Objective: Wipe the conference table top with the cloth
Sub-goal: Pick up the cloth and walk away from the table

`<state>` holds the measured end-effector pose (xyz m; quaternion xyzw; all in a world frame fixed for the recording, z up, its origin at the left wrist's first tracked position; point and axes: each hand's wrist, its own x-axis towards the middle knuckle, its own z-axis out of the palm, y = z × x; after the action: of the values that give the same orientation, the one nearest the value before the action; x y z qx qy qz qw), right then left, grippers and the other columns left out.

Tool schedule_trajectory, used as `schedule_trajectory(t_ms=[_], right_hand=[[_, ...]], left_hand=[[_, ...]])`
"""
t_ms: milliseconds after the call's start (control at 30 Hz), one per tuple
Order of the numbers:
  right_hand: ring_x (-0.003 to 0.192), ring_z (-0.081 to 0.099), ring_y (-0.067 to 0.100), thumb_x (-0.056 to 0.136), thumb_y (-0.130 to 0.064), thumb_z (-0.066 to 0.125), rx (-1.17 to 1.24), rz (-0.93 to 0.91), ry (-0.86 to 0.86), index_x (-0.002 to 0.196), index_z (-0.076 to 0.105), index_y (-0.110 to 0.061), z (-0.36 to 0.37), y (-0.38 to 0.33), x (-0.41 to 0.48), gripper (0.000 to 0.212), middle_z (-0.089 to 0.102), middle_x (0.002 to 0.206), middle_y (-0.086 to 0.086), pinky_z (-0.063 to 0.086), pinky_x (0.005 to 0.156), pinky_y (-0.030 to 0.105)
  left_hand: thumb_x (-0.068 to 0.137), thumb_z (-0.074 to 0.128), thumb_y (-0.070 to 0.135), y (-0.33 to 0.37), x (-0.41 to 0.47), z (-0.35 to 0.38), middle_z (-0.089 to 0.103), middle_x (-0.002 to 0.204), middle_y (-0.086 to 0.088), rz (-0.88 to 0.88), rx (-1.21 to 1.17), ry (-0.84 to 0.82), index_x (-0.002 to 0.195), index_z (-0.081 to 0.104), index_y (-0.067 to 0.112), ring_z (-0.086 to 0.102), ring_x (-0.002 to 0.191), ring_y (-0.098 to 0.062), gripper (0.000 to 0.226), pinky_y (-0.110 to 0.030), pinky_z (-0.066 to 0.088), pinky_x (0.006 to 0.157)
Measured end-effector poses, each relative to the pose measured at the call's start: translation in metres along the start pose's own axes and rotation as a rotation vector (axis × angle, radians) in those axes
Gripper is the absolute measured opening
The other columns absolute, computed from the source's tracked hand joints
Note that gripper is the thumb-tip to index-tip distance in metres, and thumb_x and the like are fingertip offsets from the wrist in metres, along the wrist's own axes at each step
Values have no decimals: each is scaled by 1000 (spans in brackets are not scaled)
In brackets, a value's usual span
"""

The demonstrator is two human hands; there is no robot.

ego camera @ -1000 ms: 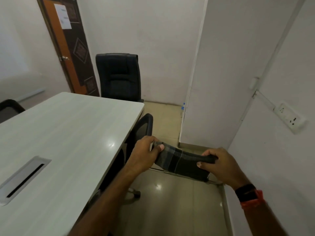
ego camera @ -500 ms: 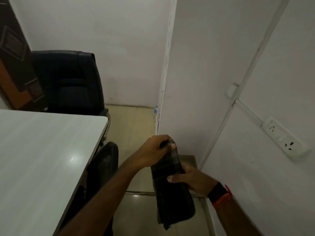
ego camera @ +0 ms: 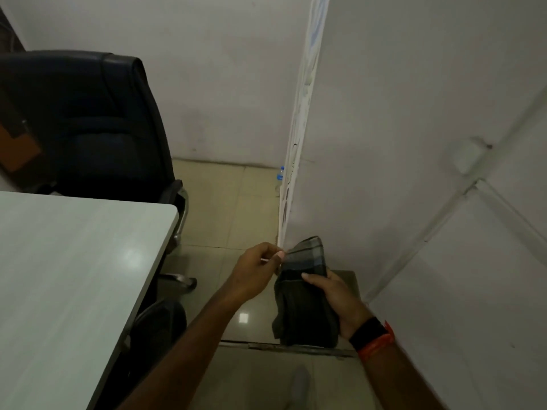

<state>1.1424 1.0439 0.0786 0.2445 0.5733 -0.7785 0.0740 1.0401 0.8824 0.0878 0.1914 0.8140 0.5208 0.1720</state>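
A dark checked cloth [ego camera: 302, 309], folded lengthwise, hangs in the air over the floor to the right of the table. My left hand [ego camera: 254, 273] pinches its upper left edge. My right hand [ego camera: 334, 297] grips the cloth from the right side, thumb across its front; a black and orange band sits on that wrist. The pale wood-grain conference table [ego camera: 68, 276] fills the lower left, and both hands are off to its right, not touching it.
A black office chair [ego camera: 88, 122] stands at the table's far end, and another chair's back [ego camera: 159, 324] is tucked against the table's right edge. A white partition [ego camera: 384, 143] rises close on the right. A small bottle [ego camera: 280, 174] stands on the tiled floor.
The cloth, first stretched sideways between both hands, is now folded and hanging upright. The view has swung right and down, so less of the table shows.
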Motion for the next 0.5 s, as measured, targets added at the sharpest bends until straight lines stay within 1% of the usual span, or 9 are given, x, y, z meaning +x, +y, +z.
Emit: schedule_trajectory(t_ms=[67, 100, 200, 300, 367, 500], right_hand=[[106, 72, 32, 97, -23, 64, -12, -1, -26, 133, 61, -17, -4, -21, 47, 36, 74, 118, 11, 60, 78, 39], [108, 71, 32, 98, -23, 63, -18, 5, -40, 133, 60, -18, -6, -33, 71, 36, 74, 119, 11, 60, 80, 40], [111, 69, 32, 99, -28, 61, -30, 25, -105, 135, 58, -20, -6, -69, 136, 37, 72, 122, 10, 60, 86, 42], [111, 69, 31, 99, -30, 61, -66, 50, -192, 137, 56, -21, -2, -108, 199, 40, 72, 123, 10, 60, 88, 43], [109, 71, 29, 99, -30, 60, -85, 65, -239, 138, 57, -20, 2, -129, 241, 40, 74, 121, 8, 61, 85, 41], [106, 73, 27, 100, -30, 59, -76, 117, -299, 135, 60, -20, 24, -164, 317, 36, 75, 117, 8, 61, 83, 39]], left_hand=[[100, 55, 28, -4, 41, -9, 69, 95, 3, -27, 17, 48, 100, 67, 20, 65, 86, -9, 15, -25, 52, 77], [100, 55, 28, -5, 61, -14, 69, 95, 3, -48, 18, 81, 99, 67, 20, 66, 87, -11, 15, -28, 54, 80], [100, 54, 28, -5, 115, -30, 68, 97, 4, -119, 14, 159, 98, 66, 25, 66, 89, -12, 12, -33, 55, 85], [99, 55, 30, -11, 165, -46, 69, 95, 6, -157, 6, 216, 94, 63, 30, 66, 89, -11, 10, -36, 56, 87], [99, 55, 29, -16, 193, -57, 68, 96, 6, -206, -17, 265, 93, 62, 32, 66, 89, -11, 10, -35, 56, 85], [100, 54, 31, -29, 245, -84, 68, 97, 6, -280, -49, 361, 99, 64, 25, 66, 85, -8, 11, -24, 50, 74]])
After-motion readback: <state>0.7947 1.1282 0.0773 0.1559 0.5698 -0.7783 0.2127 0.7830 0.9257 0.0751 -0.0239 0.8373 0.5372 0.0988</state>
